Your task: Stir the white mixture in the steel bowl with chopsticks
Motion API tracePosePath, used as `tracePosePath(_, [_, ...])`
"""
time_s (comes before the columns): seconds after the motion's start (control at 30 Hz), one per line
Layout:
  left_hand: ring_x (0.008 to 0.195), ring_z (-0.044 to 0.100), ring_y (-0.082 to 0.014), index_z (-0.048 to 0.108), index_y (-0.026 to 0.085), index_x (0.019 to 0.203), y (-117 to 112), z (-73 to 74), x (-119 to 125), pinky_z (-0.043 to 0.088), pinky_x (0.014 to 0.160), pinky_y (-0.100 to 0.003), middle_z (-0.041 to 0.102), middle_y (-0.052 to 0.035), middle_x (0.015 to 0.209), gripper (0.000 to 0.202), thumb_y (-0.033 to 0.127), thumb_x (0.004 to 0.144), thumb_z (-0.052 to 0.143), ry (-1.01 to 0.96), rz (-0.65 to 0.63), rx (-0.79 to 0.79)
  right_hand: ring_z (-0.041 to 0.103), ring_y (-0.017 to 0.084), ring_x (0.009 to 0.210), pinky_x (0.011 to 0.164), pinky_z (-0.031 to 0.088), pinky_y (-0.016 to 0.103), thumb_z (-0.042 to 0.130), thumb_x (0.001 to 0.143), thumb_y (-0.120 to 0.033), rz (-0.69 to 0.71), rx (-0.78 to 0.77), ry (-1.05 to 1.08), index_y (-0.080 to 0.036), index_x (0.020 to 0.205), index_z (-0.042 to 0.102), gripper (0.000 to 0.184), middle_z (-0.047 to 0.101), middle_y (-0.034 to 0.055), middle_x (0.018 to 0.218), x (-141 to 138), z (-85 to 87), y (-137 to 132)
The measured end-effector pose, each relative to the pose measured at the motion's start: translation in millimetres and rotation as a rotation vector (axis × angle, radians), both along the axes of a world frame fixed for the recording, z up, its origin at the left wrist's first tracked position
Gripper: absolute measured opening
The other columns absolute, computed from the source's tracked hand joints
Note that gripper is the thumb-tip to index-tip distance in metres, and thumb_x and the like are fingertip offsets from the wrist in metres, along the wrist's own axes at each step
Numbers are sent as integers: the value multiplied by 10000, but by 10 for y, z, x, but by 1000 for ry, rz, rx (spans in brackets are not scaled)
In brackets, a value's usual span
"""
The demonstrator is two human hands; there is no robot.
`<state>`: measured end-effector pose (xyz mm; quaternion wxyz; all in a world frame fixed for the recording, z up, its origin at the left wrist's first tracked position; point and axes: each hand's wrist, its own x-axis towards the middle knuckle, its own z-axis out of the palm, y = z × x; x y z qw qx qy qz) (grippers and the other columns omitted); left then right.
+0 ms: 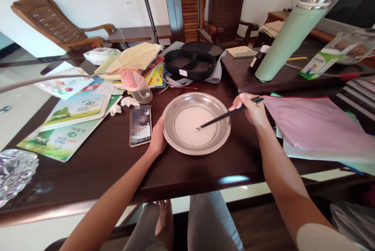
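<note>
A round, shallow metal plate [168,138] sits on the dark table, holding a milky white liquid [190,126]. My left hand [158,138] grips its left rim; most of the fingers are hidden from view at the edge. With my right hand [253,109] I hold black chopsticks [222,116], pressed close together and slanting down to the left. Their tips, with a little white on them, dip into the liquid near the plate's middle. A phone [140,126] lies just left of my left hand, its screen lit and partly blurred.
Behind the phone stand a pink-topped cup [136,86] and crumpled tissues [115,109]. Booklets [67,126] and a glass dish [17,174] lie left. A black case [190,61] is beyond the plate. Right are a pink pouch [316,122] and a tall green thermos [293,36].
</note>
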<state>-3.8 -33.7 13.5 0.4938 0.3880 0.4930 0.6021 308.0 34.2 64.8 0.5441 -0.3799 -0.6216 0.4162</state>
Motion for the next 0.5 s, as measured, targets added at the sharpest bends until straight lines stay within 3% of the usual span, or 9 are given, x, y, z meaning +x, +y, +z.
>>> tracePosePath(0.13, [1289, 643, -317, 747, 199, 1136, 9, -25, -7, 513, 1105, -407, 767, -67, 1254, 471, 567, 849, 683, -17, -3, -2, 760, 224, 731, 764, 593, 363, 719, 866, -608, 156, -16, -80, -240, 647, 722, 428, 770, 36, 690, -57, 5, -25])
tracePosePath(0.23, [1296, 636, -314, 743, 201, 1147, 10, -27, -8, 508, 1108, -408, 767, -61, 1259, 450, 537, 854, 683, -17, -1, -10, 761, 213, 728, 789, 588, 355, 743, 853, -595, 79, 20, -73, -238, 665, 729, 404, 776, 31, 706, -50, 24, -25])
tracePosePath(0.37, [1304, 627, -316, 741, 195, 1154, 4, -10, -4, 515, 1095, -408, 761, -64, 1276, 455, 535, 861, 669, 2, -2, -10, 730, 199, 637, 697, 564, 335, 707, 896, -567, -11, 34, 35, -240, 583, 684, 454, 725, 18, 604, 14, -3, 10])
tracePosePath(0.5, [1283, 643, -321, 743, 193, 1141, 5, -12, -5, 518, 1092, -406, 764, -68, 1265, 471, 554, 844, 686, -15, -1, -10, 752, 216, 709, 744, 585, 350, 708, 884, -587, 151, -18, -53, -237, 633, 717, 431, 762, 34, 668, -33, -5, -8])
